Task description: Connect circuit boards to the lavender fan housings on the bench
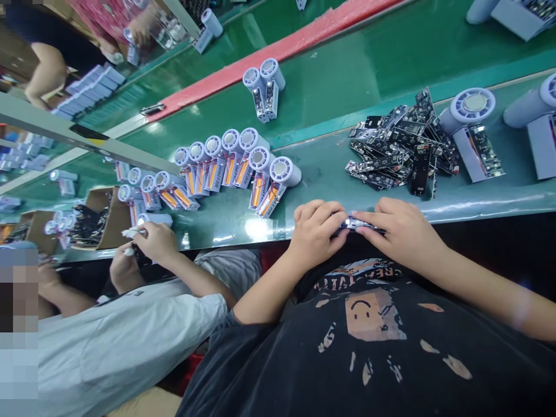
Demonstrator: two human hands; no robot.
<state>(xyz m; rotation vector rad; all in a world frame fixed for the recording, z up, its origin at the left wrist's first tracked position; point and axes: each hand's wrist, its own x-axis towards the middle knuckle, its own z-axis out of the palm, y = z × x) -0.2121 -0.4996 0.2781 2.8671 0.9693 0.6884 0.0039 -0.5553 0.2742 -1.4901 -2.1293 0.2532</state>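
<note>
Two hands meet on a small circuit board at the bench edge

The left hand (319, 229) and the right hand (393, 226) hold one narrow circuit board (355, 222) between them, in front of the black shirt (304, 353) and close to the near edge of the green bench (321, 200). Each hand's grip is narrow — thumb and fingers closed on the board from either side — and the fingers cover much of it, so which face is up I cannot tell.

Ahead and to the right, a loose pile of dark circuit boards (391, 153) lies on the bench, some overlapping at odd angles. Just beside its right side is a pale round-headed unit (473, 107) with a board showing in its open body. Further left, a slanting row of similar units (232, 142) shows orange parts in their bodies; two more units (270, 72) sit together farther back, near the red strip (278, 52).

At the left, a co-worker's hands (158, 240) hold something white and something dark, partly hidden by the fingers — near a cardboard box (108, 231) of dark boards.
</note>
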